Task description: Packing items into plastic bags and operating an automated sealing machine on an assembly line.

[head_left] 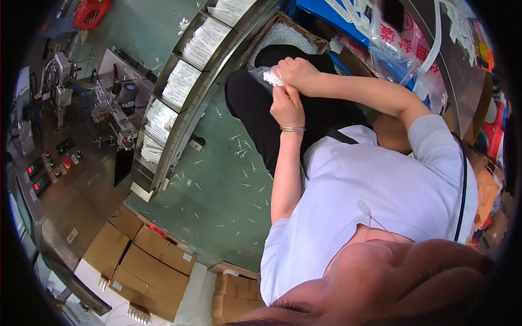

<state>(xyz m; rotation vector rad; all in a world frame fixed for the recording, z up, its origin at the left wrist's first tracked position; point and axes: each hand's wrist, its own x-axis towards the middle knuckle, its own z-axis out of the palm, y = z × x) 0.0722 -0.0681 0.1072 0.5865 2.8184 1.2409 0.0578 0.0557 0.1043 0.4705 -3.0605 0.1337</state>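
A small clear plastic bag [263,74] with small white pieces [272,77] inside is held over my black-trousered lap. My left hand [288,107], with a bangle at its wrist, is closed and pinches the bag's near edge. Just beyond it, my right hand [298,72] is closed on the bag's other side with its fingers curled. The two hands almost touch. My fingers hide part of the bag, and I cannot tell whether its mouth is sealed.
Left of my knees curves a metal trough [172,57] divided into compartments heaped with thin white pieces. An open carton [286,32] lined with clear plastic stands beyond my lap. A machine [65,141] with buttons is far left. White bits litter the green floor [217,190]; cartons [144,271] stand near.
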